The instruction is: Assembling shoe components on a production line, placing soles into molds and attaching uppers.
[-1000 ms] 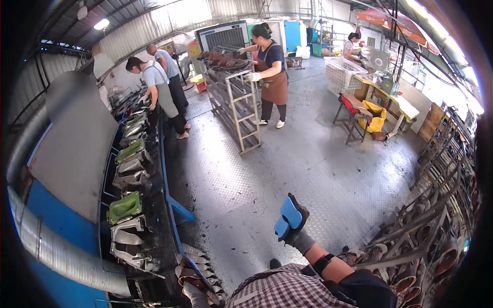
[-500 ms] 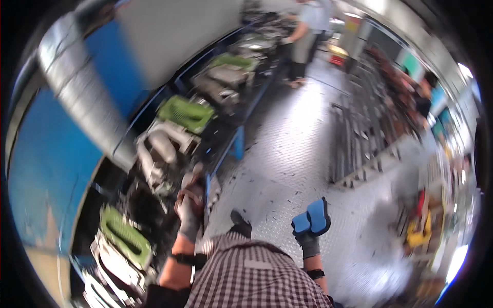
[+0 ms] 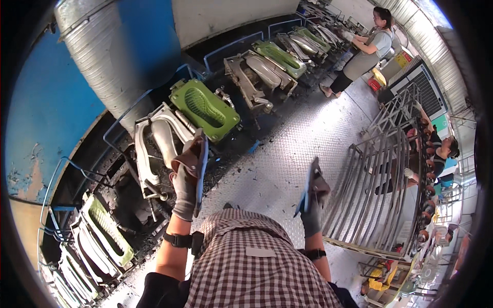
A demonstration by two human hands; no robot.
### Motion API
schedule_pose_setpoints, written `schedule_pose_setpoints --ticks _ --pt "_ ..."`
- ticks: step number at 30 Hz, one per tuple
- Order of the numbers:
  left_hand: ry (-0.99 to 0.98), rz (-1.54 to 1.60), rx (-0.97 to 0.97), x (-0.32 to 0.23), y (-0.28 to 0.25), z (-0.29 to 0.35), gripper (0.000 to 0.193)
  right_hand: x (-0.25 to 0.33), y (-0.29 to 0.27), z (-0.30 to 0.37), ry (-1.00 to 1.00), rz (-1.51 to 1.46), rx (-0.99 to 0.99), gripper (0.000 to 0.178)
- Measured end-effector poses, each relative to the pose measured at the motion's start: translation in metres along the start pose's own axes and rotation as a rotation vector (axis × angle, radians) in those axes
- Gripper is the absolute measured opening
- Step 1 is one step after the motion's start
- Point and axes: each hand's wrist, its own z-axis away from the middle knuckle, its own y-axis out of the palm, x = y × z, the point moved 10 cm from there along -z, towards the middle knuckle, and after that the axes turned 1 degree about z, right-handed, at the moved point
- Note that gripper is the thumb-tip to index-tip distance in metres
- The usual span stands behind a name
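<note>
My gloved left hand (image 3: 184,194) is wrapped round a brown sandal (image 3: 191,155) with a blue sole, held toe up beside the molds. Out to the right, my gloved right hand (image 3: 311,216) grips a second sandal (image 3: 317,187), also brown above with blue along its sole edge; its sole is turned toward the middle. Just beyond the left sandal lies an opened mold: a green half (image 3: 197,109) with a foot-shaped hollow, and a metal half (image 3: 164,137) with a foot-shaped form.
More opened molds (image 3: 280,59) line the left side, behind blue bent rails (image 3: 233,43). A metal rack (image 3: 367,195) stands on the right of the patterned metal floor (image 3: 257,179). One co-worker (image 3: 367,51) is at the far molds, another (image 3: 439,154) beyond the rack.
My view has turned, bringing the rack nearer the middle. The right sandal has swung from showing its blue underside to nearly edge-on. Both hands still hold their sandals.
</note>
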Motion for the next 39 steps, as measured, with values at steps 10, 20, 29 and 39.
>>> schedule_pose_setpoints --ticks 10,20,29,39 --pt "-0.206 0.082 -0.422 -0.011 0.088 -0.068 0.036 -0.034 0.059 -0.250 0.397 -0.810 -0.124 0.043" --pt "-0.014 0.217 -0.427 0.010 0.302 -0.289 0.044 -0.005 0.059 -0.535 0.061 -0.213 -0.045 0.038" --pt "-0.272 -0.029 -0.362 0.073 0.372 -0.428 0.035 -0.013 0.078 -0.691 -0.025 -0.450 0.024 0.059" --pt "0.048 -0.177 -0.262 0.002 0.263 -0.266 0.041 0.218 0.128 -0.443 -0.308 -1.130 0.873 0.044"
